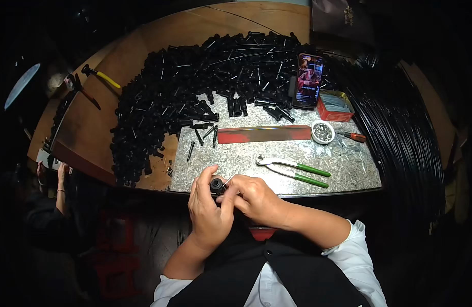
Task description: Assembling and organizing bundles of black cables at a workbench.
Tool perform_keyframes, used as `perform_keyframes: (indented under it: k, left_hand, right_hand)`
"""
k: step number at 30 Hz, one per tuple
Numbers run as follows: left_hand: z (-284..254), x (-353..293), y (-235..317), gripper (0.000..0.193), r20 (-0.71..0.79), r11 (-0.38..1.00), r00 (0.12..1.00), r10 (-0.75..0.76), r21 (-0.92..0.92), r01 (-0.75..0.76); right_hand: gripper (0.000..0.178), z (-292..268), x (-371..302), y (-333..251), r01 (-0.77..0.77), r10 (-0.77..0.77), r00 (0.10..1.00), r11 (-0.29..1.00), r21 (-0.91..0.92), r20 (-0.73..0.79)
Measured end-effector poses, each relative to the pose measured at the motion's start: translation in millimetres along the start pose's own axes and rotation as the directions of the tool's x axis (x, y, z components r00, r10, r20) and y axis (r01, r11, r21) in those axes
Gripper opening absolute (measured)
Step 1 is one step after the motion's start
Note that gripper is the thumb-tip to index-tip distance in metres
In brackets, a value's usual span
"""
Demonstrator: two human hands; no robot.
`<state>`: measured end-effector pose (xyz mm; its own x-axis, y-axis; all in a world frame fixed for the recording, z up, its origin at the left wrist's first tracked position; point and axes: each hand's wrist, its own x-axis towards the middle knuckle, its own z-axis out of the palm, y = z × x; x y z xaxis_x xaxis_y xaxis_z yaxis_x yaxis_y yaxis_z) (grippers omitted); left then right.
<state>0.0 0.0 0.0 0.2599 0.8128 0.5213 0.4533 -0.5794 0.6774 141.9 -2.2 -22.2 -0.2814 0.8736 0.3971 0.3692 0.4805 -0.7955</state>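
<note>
Black cylindrical part, held in left hand, beside bunched right hand, contents unclear. Apparently mid-work, not yet set down. Beyond both hands, heaped black parts; finished or waiting, cannot tell.

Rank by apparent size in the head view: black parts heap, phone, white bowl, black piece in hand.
1. Black parts heap
2. Phone
3. White bowl
Unsure: black piece; partly hidden and perhaps nearer the camera, so left unranked.
</note>
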Motion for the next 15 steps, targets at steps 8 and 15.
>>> perform_keyframes:
  k: [8,15]
  left_hand:
    - [13.1,-5.4,-12.4,0.045,-0.132,0.993,0.989,0.065,0.102,-0.051]
    - [15.4,-7.9,-17.1,0.043,-0.193,0.985,0.971,0.143,0.126,-0.120]
  right_hand:
    - [0.015,8.6,0.8,8.9,0.004,0.000,0.998,0.998,0.063,-0.065]
    - [0.024,-9.5,-14.5,5.4,-0.016,0.021,0.999,0.995,0.098,-0.043]
